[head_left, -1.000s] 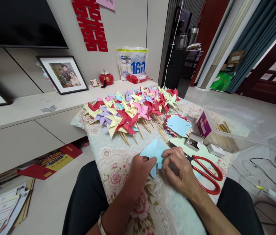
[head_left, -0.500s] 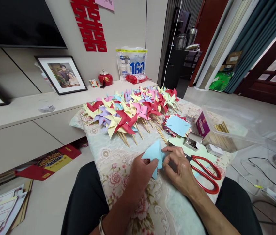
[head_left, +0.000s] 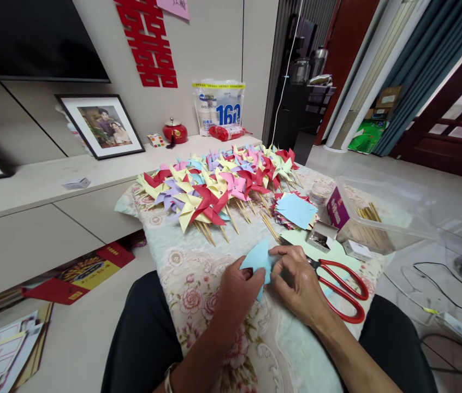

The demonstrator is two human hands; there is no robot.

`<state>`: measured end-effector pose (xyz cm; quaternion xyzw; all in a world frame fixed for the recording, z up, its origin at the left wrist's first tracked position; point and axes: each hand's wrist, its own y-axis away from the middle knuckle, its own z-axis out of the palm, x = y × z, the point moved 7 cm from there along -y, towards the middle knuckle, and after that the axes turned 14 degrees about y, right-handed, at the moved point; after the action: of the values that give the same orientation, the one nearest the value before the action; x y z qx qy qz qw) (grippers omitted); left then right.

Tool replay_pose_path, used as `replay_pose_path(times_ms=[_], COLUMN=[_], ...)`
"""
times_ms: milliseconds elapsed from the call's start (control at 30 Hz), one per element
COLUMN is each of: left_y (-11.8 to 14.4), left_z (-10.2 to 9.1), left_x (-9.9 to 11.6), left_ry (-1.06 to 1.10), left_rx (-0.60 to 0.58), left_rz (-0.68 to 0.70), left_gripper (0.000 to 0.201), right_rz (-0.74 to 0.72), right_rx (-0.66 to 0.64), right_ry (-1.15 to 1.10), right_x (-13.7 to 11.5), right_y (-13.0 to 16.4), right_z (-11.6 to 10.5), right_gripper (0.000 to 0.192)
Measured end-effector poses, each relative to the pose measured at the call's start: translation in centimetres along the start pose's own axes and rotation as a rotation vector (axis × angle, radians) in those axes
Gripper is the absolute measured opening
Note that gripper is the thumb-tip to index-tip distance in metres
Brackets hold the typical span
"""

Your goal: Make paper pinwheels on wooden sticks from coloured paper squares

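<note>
1. The left hand and the right hand meet over the near edge of the table, which is covered with a flowered cloth. Between them they hold a light blue paper piece.

2. The left grip is narrow, thumb and fingertips pinching the paper's lower left part, probably so the sheet stays steady while the other hand works on it. The right grip is also narrow, its fingertips curled onto the paper's right edge near the middle, which looks like the hold for bending a corner inward.

3. The paper stands tilted up off the cloth, one point toward the far side. I judge that this keeps both faces within reach of the fingers.

4. Red-handled scissors lie flat on the table just beside the right hand, handles toward the person, so they can be picked up without a stretch.

5. A stack of cut paper squares, blue on top, sits beyond the hands, near a small open box. Both seem placed as supplies on the right-hand side.

6. Finished paper pinwheels on wooden sticks lie in overlapping rows across the far half of the table, well apart from the hands, likely to keep them from being crushed.

7. A clear plastic tub at the right holds more sticks.
</note>
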<state>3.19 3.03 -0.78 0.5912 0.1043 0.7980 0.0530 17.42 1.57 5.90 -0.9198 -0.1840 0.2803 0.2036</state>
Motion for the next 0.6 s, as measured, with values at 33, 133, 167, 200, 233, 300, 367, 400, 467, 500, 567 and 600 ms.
replay_pose_path(times_ms=[33, 133, 167, 200, 233, 300, 367, 400, 467, 500, 567, 600], left_y=[0.05, 0.15, 0.16, 0.16, 0.15, 0.11, 0.07, 0.06, 0.03, 0.01, -0.03, -0.04], left_z=[0.07, 0.25, 0.28, 0.3, 0.3, 0.28, 0.25, 0.23, 0.22, 0.2, 0.16, 0.14], left_x=[0.07, 0.26, 0.31, 0.33, 0.32, 0.22, 0.08, 0.03, -0.08, -0.13, -0.21, -0.23], left_ry=[-0.005, -0.023, -0.027, -0.029, -0.029, -0.026, -0.021, -0.016, -0.004, 0.001, 0.006, 0.007], left_rx=[-0.003, -0.013, -0.016, -0.019, -0.019, -0.018, -0.016, -0.015, -0.02, -0.022, -0.025, -0.027], left_rz=[0.0, 0.01, 0.015, 0.018, 0.018, 0.01, 0.003, 0.002, 0.002, 0.003, 0.007, 0.01], left_gripper=[0.011, 0.01, 0.01, 0.01, 0.01, 0.009, 0.009, 0.009, 0.009, 0.009, 0.01, 0.01], right_rz=[-0.004, -0.005, -0.003, -0.001, 0.001, 0.003, 0.005, 0.006, 0.008, 0.009, 0.013, 0.016], right_rx=[0.001, -0.004, -0.007, -0.012, -0.015, -0.016, -0.017, -0.019, -0.024, -0.026, -0.026, -0.027], right_ry=[0.002, 0.003, 0.0, -0.004, -0.01, -0.026, -0.04, -0.044, -0.051, -0.056, -0.065, -0.068], right_x=[0.0, 0.04, 0.06, 0.06, 0.06, 0.03, 0.0, -0.01, -0.02, -0.02, 0.0, 0.02], right_y=[0.0, 0.02, 0.03, 0.03, 0.03, 0.02, 0.01, 0.0, 0.0, 0.0, 0.0, 0.0], right_z=[0.01, 0.08, 0.1, 0.13, 0.15, 0.13, 0.11, 0.1, 0.11, 0.11, 0.1, 0.1], right_gripper=[0.015, 0.016, 0.016, 0.016, 0.016, 0.016, 0.016, 0.016, 0.015, 0.015, 0.015, 0.015])
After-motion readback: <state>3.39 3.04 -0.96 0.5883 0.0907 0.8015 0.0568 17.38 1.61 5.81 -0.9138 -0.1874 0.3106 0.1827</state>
